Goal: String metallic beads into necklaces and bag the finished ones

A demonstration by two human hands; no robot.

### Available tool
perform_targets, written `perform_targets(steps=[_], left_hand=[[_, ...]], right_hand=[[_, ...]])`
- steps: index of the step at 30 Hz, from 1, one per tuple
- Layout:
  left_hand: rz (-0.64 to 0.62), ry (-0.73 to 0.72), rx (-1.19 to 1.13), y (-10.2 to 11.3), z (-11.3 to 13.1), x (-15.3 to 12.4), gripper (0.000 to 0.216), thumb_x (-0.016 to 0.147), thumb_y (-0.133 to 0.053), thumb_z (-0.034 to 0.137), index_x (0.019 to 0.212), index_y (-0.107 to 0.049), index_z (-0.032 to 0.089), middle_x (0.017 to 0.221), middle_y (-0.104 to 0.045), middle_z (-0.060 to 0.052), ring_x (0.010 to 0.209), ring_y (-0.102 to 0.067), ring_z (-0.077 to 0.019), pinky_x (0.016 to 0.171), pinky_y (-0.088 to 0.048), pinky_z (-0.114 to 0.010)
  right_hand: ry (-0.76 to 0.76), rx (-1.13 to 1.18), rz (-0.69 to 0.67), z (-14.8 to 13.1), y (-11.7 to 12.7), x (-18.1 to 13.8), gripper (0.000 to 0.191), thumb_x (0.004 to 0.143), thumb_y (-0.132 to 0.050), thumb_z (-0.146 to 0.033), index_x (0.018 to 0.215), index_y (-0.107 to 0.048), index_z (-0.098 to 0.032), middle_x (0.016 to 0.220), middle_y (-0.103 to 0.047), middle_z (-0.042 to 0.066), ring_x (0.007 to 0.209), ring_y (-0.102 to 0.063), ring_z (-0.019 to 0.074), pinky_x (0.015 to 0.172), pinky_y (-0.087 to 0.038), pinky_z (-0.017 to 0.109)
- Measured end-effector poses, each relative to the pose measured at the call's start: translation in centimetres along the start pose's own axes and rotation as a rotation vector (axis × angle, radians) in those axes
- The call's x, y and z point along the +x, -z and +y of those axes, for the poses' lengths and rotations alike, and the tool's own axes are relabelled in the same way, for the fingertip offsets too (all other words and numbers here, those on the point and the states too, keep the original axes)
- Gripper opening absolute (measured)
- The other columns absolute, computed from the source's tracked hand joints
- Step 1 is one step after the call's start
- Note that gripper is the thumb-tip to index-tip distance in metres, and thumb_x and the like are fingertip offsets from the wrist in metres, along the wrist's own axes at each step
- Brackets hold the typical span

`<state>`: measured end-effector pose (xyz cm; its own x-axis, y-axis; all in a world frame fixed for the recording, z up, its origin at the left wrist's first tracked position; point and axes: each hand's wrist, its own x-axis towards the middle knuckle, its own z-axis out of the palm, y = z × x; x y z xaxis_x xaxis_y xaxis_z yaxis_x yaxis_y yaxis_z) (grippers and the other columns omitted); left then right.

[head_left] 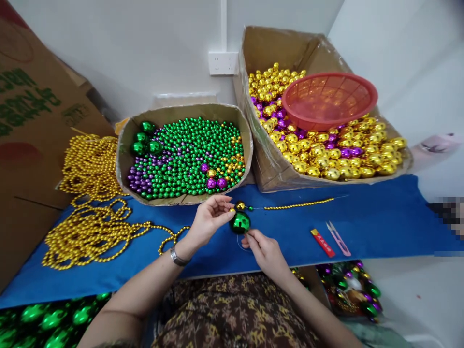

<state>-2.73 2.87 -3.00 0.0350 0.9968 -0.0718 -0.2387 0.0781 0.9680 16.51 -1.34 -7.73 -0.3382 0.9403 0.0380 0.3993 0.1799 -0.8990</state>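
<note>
My left hand [210,217], with a watch on its wrist, pinches a small gold bead [232,211] between thumb and fingertips. Beside those fingertips is a large shiny green ball [240,223]. Just under the ball, the fingers of my right hand [264,249] are closed on a thin clear thread [241,243], which loops below it. Past the green ball lie a mid-sized gold ball [240,206] and a small green bead [251,208]. From there the thread runs right to a straight row of small gold beads [299,205] on the blue cloth.
A cardboard box [188,195] of green, purple and gold beads stands behind my hands. Right of it, a bigger box [275,181] holds gold and purple beads under a red basket [329,101]. Gold bead strings [83,232] lie left; pink snips [339,240] and a red packet [322,242] lie right.
</note>
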Motion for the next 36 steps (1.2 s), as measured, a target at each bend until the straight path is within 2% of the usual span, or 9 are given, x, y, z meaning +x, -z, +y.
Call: perform_targets(steps=[6,11,15,21,25,30,33,36], left_hand=[[-0.034,-0.011,0.035,0.2,0.1,0.7,0.034,0.07,-0.079,0.022,0.101,-0.066,0.017,0.091,-0.071,-0.006,0.082,-0.064,-0.0139,0.076,-0.052,-0.025],[-0.036,0.009,0.044,0.2,0.7,1.6,0.024,0.079,-0.073,0.029,0.099,-0.069,0.018,0.095,-0.071,-0.007,0.09,-0.065,-0.0163,0.076,-0.051,-0.024],[-0.039,0.03,0.055,0.0,1.0,1.6,0.024,0.079,-0.073,0.03,0.099,-0.07,0.018,0.096,-0.072,-0.008,0.092,-0.065,-0.018,0.077,-0.051,-0.025],[-0.156,0.012,0.12,0.4,1.5,0.3,0.023,0.079,-0.071,0.03,0.1,-0.071,0.019,0.097,-0.072,-0.008,0.089,-0.066,-0.0174,0.081,-0.052,-0.028],[-0.08,-0.055,0.198,1.9,2.3,0.1,0.021,0.082,-0.069,0.03,0.099,-0.071,0.018,0.095,-0.072,-0.007,0.09,-0.067,-0.0183,0.084,-0.052,-0.03],[0.105,-0.194,0.427,4.6,4.4,2.6,0.019,0.079,-0.07,0.026,0.096,-0.072,0.017,0.089,-0.071,-0.006,0.078,-0.062,-0.0155,0.074,-0.047,-0.025],[0.087,-0.197,0.572,5.6,4.7,5.1,0.018,0.072,-0.075,0.021,0.09,-0.073,0.019,0.084,-0.069,-0.005,0.075,-0.058,-0.017,0.071,-0.043,-0.024],[0.052,-0.203,0.702,5.6,4.0,7.2,0.021,0.066,-0.079,0.019,0.086,-0.072,0.021,0.082,-0.066,-0.005,0.084,-0.059,-0.0212,0.075,-0.041,-0.025]], right_hand=[[-0.12,0.131,-0.01,0.0,-0.1,1.0,0.018,0.095,-0.043,-0.033,0.094,-0.057,-0.021,0.086,-0.074,0.003,0.076,-0.073,0.0163,0.069,-0.058,0.025],[-0.124,0.114,-0.003,-0.3,0.2,1.7,0.017,0.095,-0.044,-0.031,0.088,-0.057,-0.021,0.084,-0.074,0.002,0.071,-0.073,0.0142,0.067,-0.056,0.024],[-0.109,0.115,-0.004,-0.3,0.4,1.6,0.02,0.095,-0.043,-0.031,0.086,-0.057,-0.02,0.082,-0.075,0.002,0.066,-0.071,0.0133,0.065,-0.055,0.023],[-0.08,0.139,0.009,0.2,0.7,0.8,0.023,0.096,-0.043,-0.035,0.087,-0.058,-0.02,0.079,-0.075,0.004,0.063,-0.07,0.0143,0.064,-0.055,0.025],[-0.064,0.14,0.004,0.0,0.8,0.5,0.023,0.095,-0.044,-0.036,0.086,-0.059,-0.02,0.08,-0.075,0.004,0.063,-0.07,0.0149,0.064,-0.055,0.025],[-0.052,0.142,0.016,-0.3,0.8,0.4,0.024,0.095,-0.044,-0.037,0.086,-0.059,-0.021,0.08,-0.075,0.003,0.063,-0.07,0.0154,0.064,-0.056,0.026],[-0.049,0.122,0.04,-0.4,0.7,0.5,0.024,0.095,-0.043,-0.037,0.087,-0.059,-0.021,0.079,-0.074,0.003,0.061,-0.069,0.0151,0.062,-0.055,0.025],[-0.037,0.098,0.049,-0.5,0.7,0.5,0.024,0.095,-0.043,-0.036,0.086,-0.059,-0.021,0.077,-0.074,0.002,0.061,-0.069,0.0145,0.062,-0.055,0.024]])
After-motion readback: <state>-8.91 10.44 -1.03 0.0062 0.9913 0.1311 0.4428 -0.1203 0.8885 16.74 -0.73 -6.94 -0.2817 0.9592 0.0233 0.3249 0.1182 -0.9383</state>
